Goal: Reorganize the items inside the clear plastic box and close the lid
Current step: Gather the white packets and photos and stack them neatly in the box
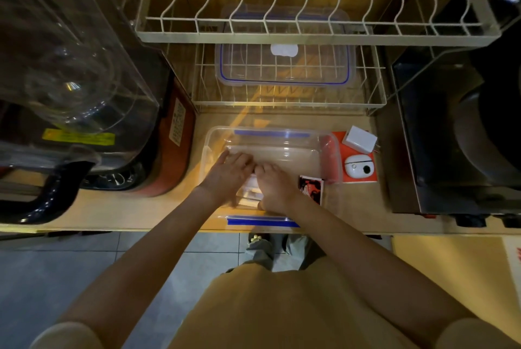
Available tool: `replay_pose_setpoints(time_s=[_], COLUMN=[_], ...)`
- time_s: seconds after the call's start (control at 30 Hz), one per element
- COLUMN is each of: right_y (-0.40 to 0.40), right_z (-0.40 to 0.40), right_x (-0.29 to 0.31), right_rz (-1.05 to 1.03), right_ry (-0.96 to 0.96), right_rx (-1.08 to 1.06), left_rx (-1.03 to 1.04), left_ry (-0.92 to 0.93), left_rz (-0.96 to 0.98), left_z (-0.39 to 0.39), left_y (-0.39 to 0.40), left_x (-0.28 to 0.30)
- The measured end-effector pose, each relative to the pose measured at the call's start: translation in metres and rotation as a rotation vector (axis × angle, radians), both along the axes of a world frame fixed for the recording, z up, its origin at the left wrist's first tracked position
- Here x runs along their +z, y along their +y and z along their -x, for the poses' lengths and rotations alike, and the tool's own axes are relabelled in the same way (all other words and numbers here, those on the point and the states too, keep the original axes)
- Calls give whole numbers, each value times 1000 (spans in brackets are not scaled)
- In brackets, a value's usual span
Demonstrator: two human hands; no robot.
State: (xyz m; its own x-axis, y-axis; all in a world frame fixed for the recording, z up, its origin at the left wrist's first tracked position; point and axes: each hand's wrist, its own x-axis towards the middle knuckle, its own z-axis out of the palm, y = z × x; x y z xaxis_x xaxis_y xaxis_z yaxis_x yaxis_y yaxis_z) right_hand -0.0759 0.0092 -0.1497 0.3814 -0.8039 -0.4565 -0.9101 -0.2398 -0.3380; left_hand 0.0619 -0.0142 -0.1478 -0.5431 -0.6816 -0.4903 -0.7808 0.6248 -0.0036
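Reaching down into the clear plastic box (282, 151), both hands worked at its near end. The left hand (228, 172) lay palm down with fingers loosely spread over the contents; the right hand (272, 186) was curled beside it, touching it, but whether it pinched anything could not be told. Beneath them showed pale white items (249, 193) — too blurred and covered to identify.

The box stood at the front edge of the surface (112, 207), its blue latch (262, 221) nearest the person, a second blue latch on the far wall. Its far half appeared bare.

Just beside the box on the right lay a small black-and-red packet (311, 188). Further right, an orange card (359, 162) carried a white earbud case (359, 168) and a white charger plug (361, 139).

Beyond, the lid (283, 67) with its blue seal rested on the lower wire rack (375, 89), well apart from the box.

Assessment: the task was in its early-to-middle stage. Arranging was in progress; the items outside the box possibly remained to be loaded — this could not be confirmed. Fetching the lid, seating it and latching it were not yet done.
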Motion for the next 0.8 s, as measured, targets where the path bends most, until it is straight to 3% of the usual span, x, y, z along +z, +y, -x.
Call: replay_pose_setpoints(time_s=[0.37, 0.63, 0.8], right_y=[1, 0, -7], right_z=[23, 56, 73], right_x=[15, 53, 65], right_rz=[-199, -318, -370], right_ry=[-142, -579, -853], right_rx=[-64, -508, -927], left_rx=[-14, 29, 164], left_ry=[-21, -23, 91], left_rz=[47, 76, -54], left_z=[16, 26, 24], left_y=[3, 8, 2], left_x=[1, -3, -1])
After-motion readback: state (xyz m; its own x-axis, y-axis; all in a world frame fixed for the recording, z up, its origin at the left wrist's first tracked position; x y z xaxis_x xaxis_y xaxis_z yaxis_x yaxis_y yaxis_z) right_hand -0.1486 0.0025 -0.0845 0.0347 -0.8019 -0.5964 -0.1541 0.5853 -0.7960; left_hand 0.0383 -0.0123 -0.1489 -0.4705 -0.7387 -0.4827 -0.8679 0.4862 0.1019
